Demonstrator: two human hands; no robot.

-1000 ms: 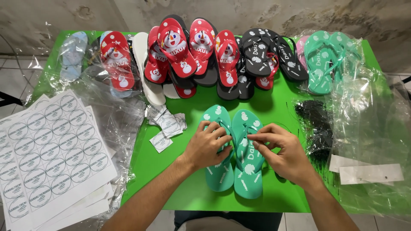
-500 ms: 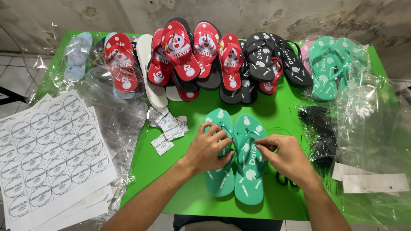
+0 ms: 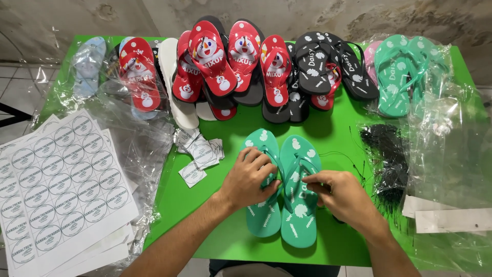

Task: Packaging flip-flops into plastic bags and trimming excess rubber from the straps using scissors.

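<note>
Two teal flip-flops with white leaf prints lie side by side on the green table [image 3: 338, 138], toes pointing away from me. My left hand [image 3: 249, 179] rests on the left flip-flop [image 3: 262, 215], fingers curled over its strap. My right hand [image 3: 342, 196] pinches at the strap of the right flip-flop [image 3: 300, 225], fingertips closed on it near the middle. Whether a thin black tie sits between those fingers cannot be made out.
A row of red, black and teal flip-flops [image 3: 241, 66] lines the far edge. Sheets of round stickers [image 3: 59, 179] lie at left, cut stickers [image 3: 197, 154] beside them. A bundle of black ties [image 3: 387, 154] and clear plastic bags [image 3: 451, 149] sit at right.
Both hands stay on the teal pair with only small finger movements at the straps; the view has shifted slightly.
</note>
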